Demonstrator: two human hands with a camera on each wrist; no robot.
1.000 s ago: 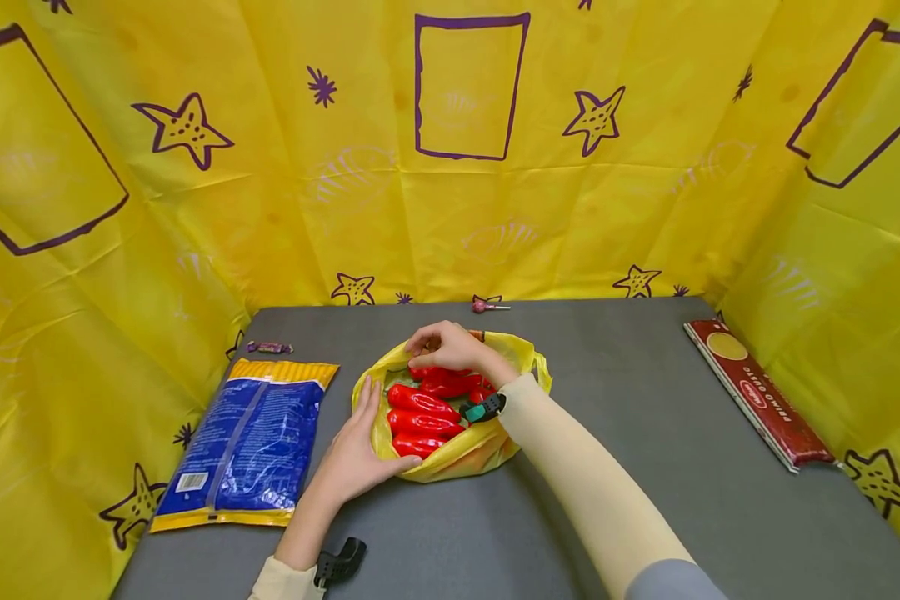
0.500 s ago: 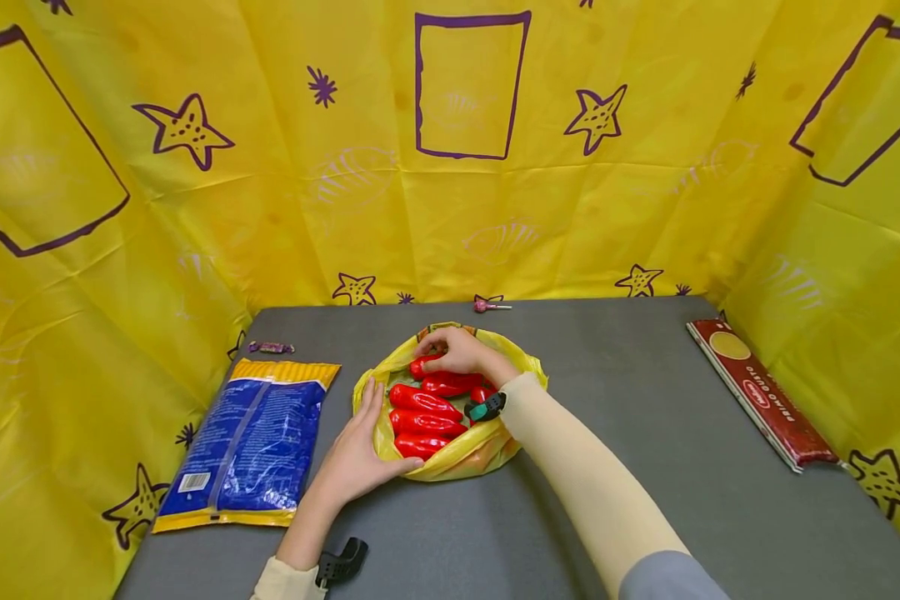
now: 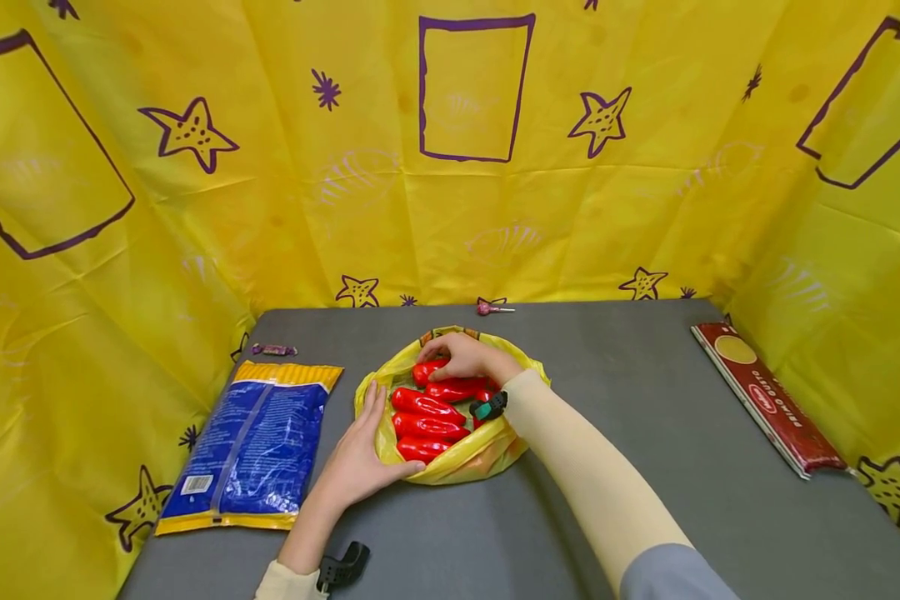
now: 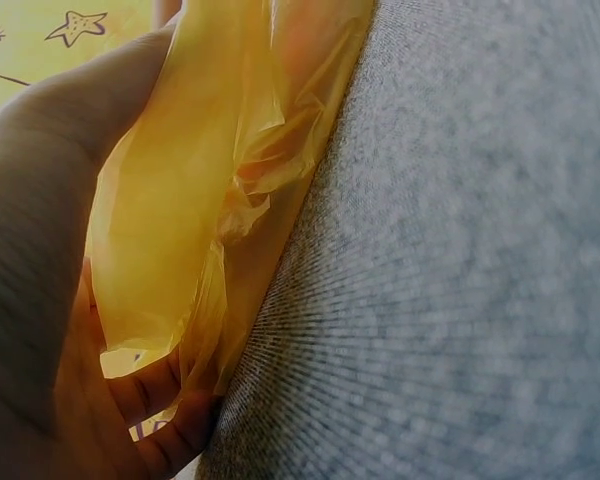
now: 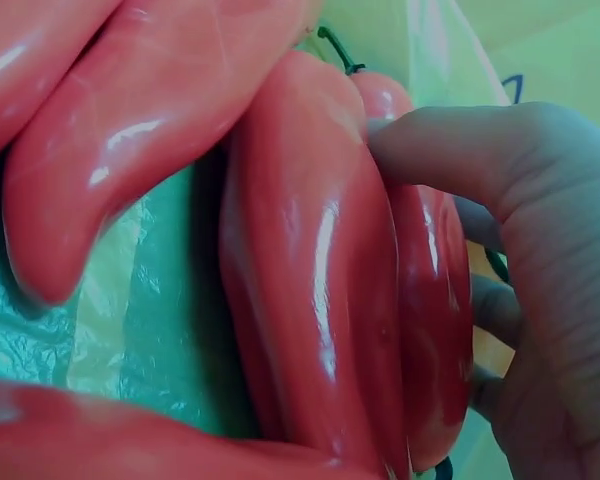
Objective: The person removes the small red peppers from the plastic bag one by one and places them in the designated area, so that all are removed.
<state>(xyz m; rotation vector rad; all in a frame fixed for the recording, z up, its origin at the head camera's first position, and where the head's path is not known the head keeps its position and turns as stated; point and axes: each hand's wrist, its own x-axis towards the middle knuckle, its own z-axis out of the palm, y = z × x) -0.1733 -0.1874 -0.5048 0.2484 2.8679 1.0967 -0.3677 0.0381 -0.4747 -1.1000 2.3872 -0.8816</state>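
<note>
An open yellow plastic bag [image 3: 487,454] lies mid-table on the grey table [image 3: 630,467] with several red peppers [image 3: 427,404] inside. My left hand [image 3: 356,462] cups the bag's near-left side, fingers straight along the plastic and thumb along the front. In the left wrist view the bag [image 4: 200,180] lies against my palm [image 4: 40,250]. My right hand [image 3: 461,357] reaches into the far side of the bag and grips the farthest red pepper [image 3: 429,369]. The right wrist view shows my thumb and fingers [image 5: 550,280] closed round that pepper [image 5: 435,300], other peppers beside it.
A blue and yellow packet [image 3: 251,446] lies left of the bag. A long red pasta box [image 3: 768,396] sits at the right edge. A lollipop [image 3: 490,309] and a small wrapped sweet [image 3: 273,350] lie near the back. Yellow sheeting [image 3: 465,167] walls three sides.
My right hand has dropped from the bag's far rim down into the bag and closed on the farthest pepper. The left hand has stayed on the bag's side.
</note>
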